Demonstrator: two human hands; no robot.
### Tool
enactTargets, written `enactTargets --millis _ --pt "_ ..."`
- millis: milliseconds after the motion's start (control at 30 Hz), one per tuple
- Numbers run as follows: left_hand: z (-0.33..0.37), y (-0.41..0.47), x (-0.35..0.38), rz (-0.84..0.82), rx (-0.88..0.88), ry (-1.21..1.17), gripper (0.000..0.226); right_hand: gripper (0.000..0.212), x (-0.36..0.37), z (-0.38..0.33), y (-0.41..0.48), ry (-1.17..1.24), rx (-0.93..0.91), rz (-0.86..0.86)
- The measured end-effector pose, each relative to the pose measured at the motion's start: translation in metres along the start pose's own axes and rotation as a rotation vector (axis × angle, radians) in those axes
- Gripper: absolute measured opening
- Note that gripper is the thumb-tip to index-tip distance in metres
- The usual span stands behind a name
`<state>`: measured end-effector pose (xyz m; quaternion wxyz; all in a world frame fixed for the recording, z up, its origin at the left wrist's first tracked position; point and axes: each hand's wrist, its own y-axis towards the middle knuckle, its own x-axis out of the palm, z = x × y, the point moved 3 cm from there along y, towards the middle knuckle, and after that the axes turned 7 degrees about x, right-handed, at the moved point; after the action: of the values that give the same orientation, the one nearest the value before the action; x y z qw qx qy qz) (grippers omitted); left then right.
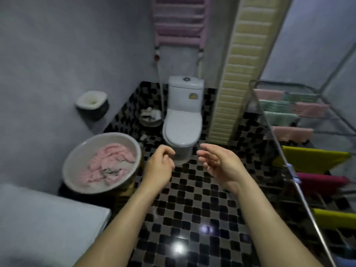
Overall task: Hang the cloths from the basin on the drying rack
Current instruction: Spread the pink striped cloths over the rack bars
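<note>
Reaching forward with both bare arms over the black-and-white checkered floor [192,209]. Holding nothing in the left grip [159,166], fingers loosely curled, thumb close to the fingertips. Holding nothing in the right grip [217,164] either, palm turned inward, fingers relaxed and slightly spread. Kept near each other, not touching, in front of the white toilet [183,128] with its lid down.

To the left of the left grip, just beside the wrist but apart from it: a round pale basin [66,170] at the left edge of the floor, against the grey wall. Inside, a crumpled heap of pink cloths [107,162], with a scrap of something grey among them — too blurred to tell what.

Well to the right of the right grip, along the right edge of the floor: the metal drying rack [290,168], already loaded. On the far rails, small pink towels [292,132] and green towels [279,118] in alternating rows. On the nearer rails, a yellow cloth [312,158], a magenta cloth [319,182] and a second yellow cloth [335,218].

Elsewhere: a pink radiator [179,20] high on the back wall above the toilet, a pale ribbed panel [244,64] leaning beside it, a small waste bin [151,117] left of the toilet, a dark holder [92,105] fixed to the left wall, and a white flat-topped unit [48,218] at the lower left corner.
</note>
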<state>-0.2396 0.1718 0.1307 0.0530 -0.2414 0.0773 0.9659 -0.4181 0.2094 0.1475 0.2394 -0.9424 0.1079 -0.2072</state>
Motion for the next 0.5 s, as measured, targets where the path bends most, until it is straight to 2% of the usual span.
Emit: enactTargets --millis 67,133,233,367,500 --pt "-0.037 0.005 -0.043 0.093 -0.181 -0.071 0.03 0.022 0.049 0.017 0.02 0.017 0.124 -0.053" --pt "-0.067 0.008 -0.075 0.12 -0.284 -0.075 0.031 0.024 0.082 0.032 0.037 0.018 0.22 -0.097" --pt "-0.1 0.003 -0.112 0.129 -0.335 -0.009 0.038 0.025 0.122 0.051 0.061 -0.065 0.295 -0.164" --pt "-0.149 -0.004 -0.151 0.177 -0.455 0.147 0.035 0.028 0.177 0.074 0.102 -0.254 0.373 -0.25" --pt "-0.186 0.001 -0.154 0.105 -0.521 0.227 0.036 0.028 0.198 0.093 0.148 -0.394 0.398 -0.277"
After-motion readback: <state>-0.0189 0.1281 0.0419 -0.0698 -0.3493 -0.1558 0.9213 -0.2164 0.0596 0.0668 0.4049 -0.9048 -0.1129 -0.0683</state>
